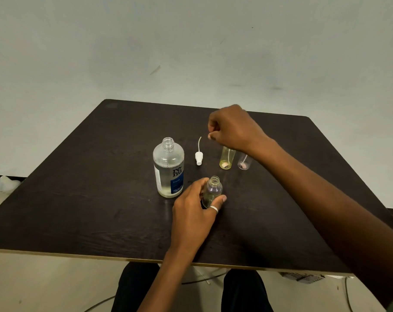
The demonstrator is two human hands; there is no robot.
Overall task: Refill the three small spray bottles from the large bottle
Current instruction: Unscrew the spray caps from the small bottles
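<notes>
The large clear bottle (168, 170) with a blue label stands uncapped left of centre on the dark table (78, 199). My left hand (193, 215) grips a small clear bottle (213, 190), upright with its neck uncovered, just right of the large one. A white spray head (198, 156) with its thin dip tube lies on the table behind it. My right hand (232, 129) hovers with its fingers curled together, close to the tube's tip and above a small yellow bottle (227, 159). A third small clear bottle (244, 164) is partly hidden by my right forearm.
The table's near edge (146, 258) runs above my knees. Cables lie on the floor below it. A pale wall stands behind the table's far edge.
</notes>
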